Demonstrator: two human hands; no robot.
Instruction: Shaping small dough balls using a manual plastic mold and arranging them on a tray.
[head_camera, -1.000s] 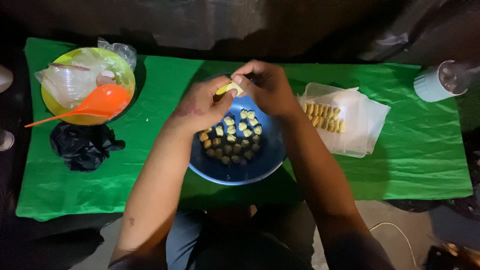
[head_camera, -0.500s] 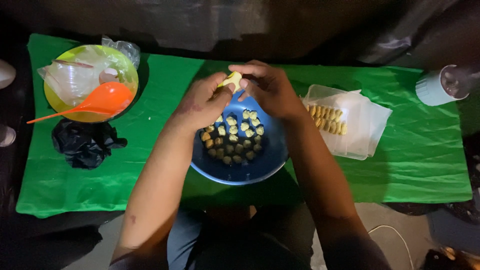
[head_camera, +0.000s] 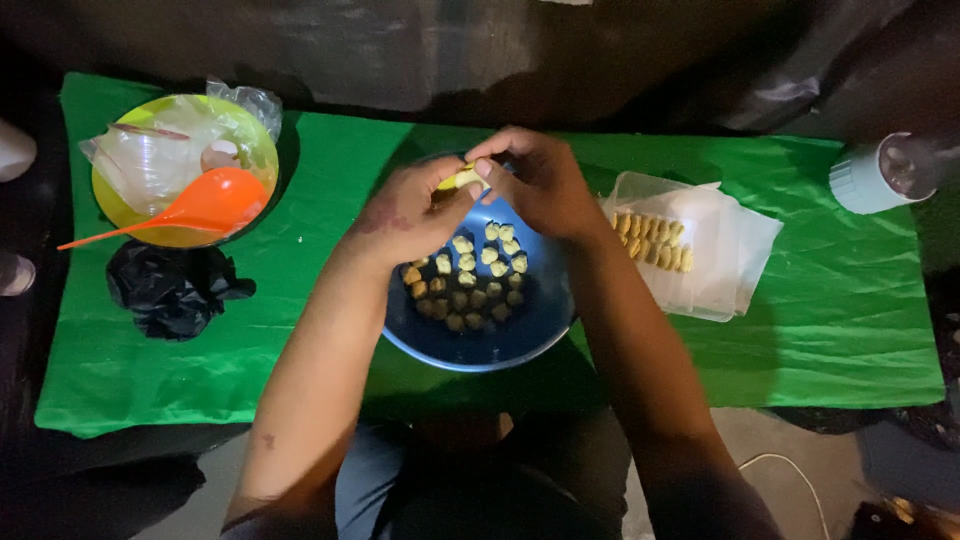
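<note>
Fingers (head_camera: 478, 172) of both hands around dumpling (head_camera: 462, 180)

A makeshift food-preparing spot, dimly lit: a low bench (head_camera: 820, 330) under green cloth carries a blue bowl (head_camera: 500, 345) of small dough pieces (head_camera: 468, 280).

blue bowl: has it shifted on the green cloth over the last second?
No. The blue bowl sits in the same spot on the green cloth, its gaps to the yellow bowl and the clear tray unchanged.
</note>
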